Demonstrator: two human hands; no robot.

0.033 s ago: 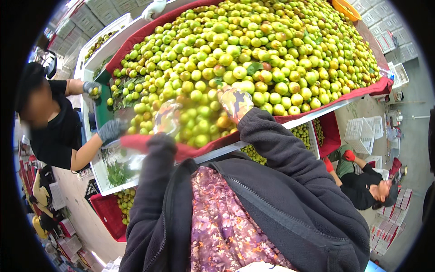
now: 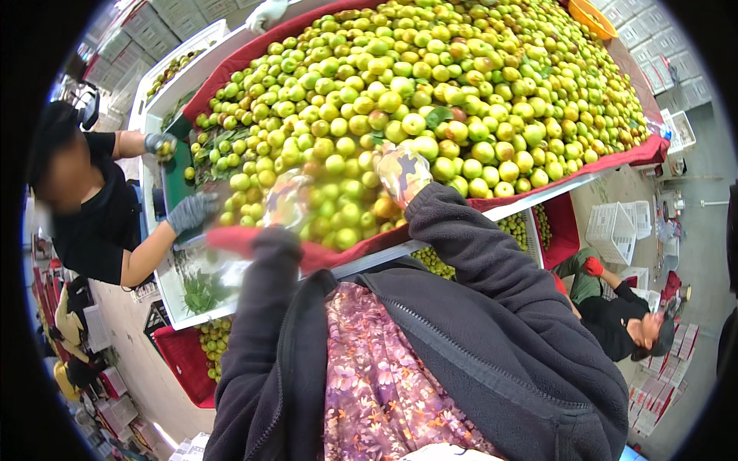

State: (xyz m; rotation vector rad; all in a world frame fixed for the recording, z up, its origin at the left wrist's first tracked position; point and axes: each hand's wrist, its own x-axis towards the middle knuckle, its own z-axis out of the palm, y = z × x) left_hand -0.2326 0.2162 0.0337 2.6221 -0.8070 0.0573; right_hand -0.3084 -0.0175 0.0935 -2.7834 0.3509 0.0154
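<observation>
Green fruit (image 2: 430, 100) lies heaped on a red cloth (image 2: 655, 149) lining the white table (image 2: 538, 198), filling the space between and beyond the gloved left hand (image 2: 286, 201) and right hand (image 2: 402, 175). They stand apart at the heap's near side; whether either grips fruit, I cannot tell. Leftward is a co-worker's grey glove (image 2: 192, 213).

Above the heaped fruit (image 2: 477, 100), open air leaves a way toward the far side; at left, a co-worker's grey glove (image 2: 192, 213) obstructs, and red cloth (image 2: 327, 260) rims the near edge.
</observation>
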